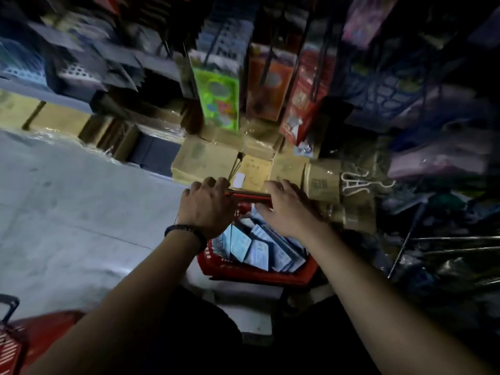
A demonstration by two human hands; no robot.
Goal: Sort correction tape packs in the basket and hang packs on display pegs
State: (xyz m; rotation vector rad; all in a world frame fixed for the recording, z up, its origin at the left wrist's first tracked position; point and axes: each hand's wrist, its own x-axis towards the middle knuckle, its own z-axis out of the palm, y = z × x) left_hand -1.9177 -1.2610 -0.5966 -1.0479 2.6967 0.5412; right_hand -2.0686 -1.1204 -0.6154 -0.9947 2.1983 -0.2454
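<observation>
Dim shop aisle, concrete floor [67,198]. Red basket [243,274] low before cardboard boxes [205,158]; correction tape packs [259,250] loose inside. Left grip [207,207] clamped on handle [249,195]; right grip [286,209] on same handle, closure unclear. Risk: uneven pull tilts basket, packs spill.

Dim stationery shop aisle, bright packaged goods [216,101] hanging on display pegs, stacked cardboard boxes [205,158] below, red shopping basket [243,272] on concrete floor [67,207]

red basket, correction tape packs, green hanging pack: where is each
red basket [243,274], head view, near wall
correction tape packs [258,251], head view, a middle pack's face
green hanging pack [217,100], head view, front face
</observation>
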